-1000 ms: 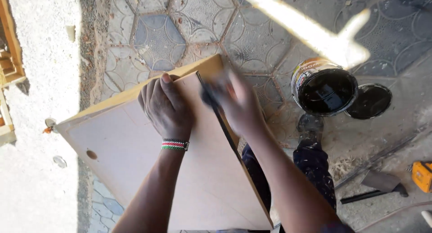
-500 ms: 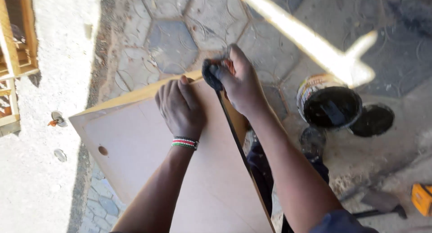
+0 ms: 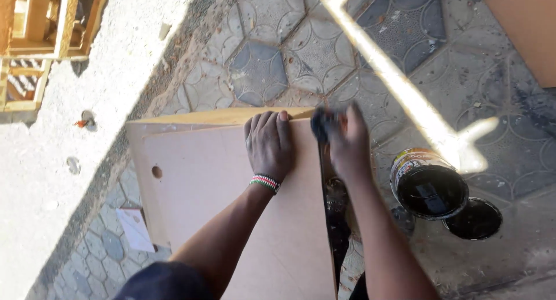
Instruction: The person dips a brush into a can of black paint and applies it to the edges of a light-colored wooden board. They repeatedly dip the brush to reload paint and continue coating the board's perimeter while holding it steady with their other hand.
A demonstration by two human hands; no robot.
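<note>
Tan board (image 3: 231,201) lies flat, long axis running away from the person. Left hand (image 3: 269,143) presses open on its far end. Right hand (image 3: 347,143), nearer the blackened right edge, grips a dark pad (image 3: 322,124). Paint can (image 3: 428,183) sits right.

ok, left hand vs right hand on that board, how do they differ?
The left hand lies flat, palm down on the board face; the right hand is at the board's dark-coated edge, closed around a dark pad. The left hand looks sharp and wears a striped wristband; the right is motion-blurred with a bare wrist. Both sit near the board's far end.
</note>
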